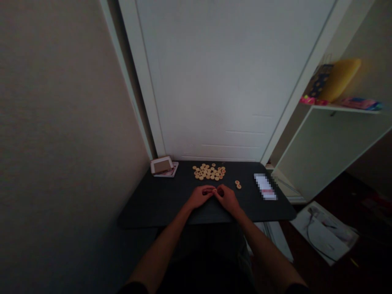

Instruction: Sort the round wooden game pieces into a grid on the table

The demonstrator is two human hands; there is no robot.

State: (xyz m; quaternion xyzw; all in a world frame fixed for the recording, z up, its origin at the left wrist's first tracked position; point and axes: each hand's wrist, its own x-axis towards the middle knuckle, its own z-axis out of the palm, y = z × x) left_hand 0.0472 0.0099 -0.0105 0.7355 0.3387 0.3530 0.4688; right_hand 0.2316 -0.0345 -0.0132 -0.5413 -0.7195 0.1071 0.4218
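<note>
My left hand and my right hand meet at the fingertips above the dark table, near its middle. Both are closed in a pinch around a small pale round game piece, mostly hidden by the fingers. Just beyond them lies a loose spread of several round wooden game pieces, some with reddish marks, like Chinese chess pieces. Two more pieces lie touching each other to the right of the spread, beyond my right hand.
The dark table stands against a white door. Books or flat boxes are stacked at its back left. A blurred-out phone-like object lies on the right. Beside the table are a white cabinet and a white box on the floor.
</note>
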